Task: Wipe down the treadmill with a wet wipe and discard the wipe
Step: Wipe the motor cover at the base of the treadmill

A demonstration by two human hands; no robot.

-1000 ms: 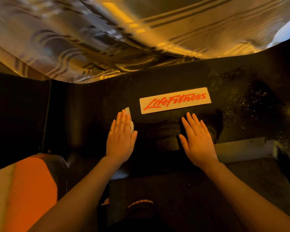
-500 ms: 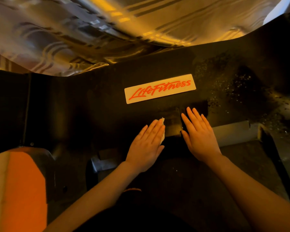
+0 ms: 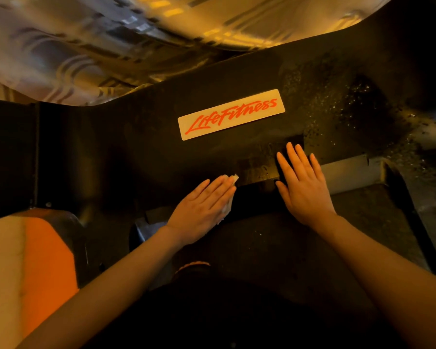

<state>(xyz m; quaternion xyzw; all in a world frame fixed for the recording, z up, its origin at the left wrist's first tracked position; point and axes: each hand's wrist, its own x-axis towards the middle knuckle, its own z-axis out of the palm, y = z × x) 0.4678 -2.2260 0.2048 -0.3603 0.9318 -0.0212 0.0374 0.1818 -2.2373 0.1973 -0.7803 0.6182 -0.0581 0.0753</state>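
left hand [image 3: 199, 210] presses one wipe [image 3: 230, 191]; right hand [image 3: 303, 188] flat.

Left hand [image 3: 204, 207] swept rightward with the wet wipe [image 3: 230, 195] along the treadmill's black cover [image 3: 141, 147], from beside the logo plate's [image 3: 231, 114] left end toward the right hand [image 3: 303, 185].

The black treadmill cover [image 3: 141, 147] carries a pale Life Fitness label [image 3: 230, 114] with red script. Both hands lie flat on it below the label: the left hand [image 3: 202, 210] presses a wipe [image 3: 230, 195] down, the right hand [image 3: 302, 187] rests beside. Specks [image 3: 337, 114] dot its right part.
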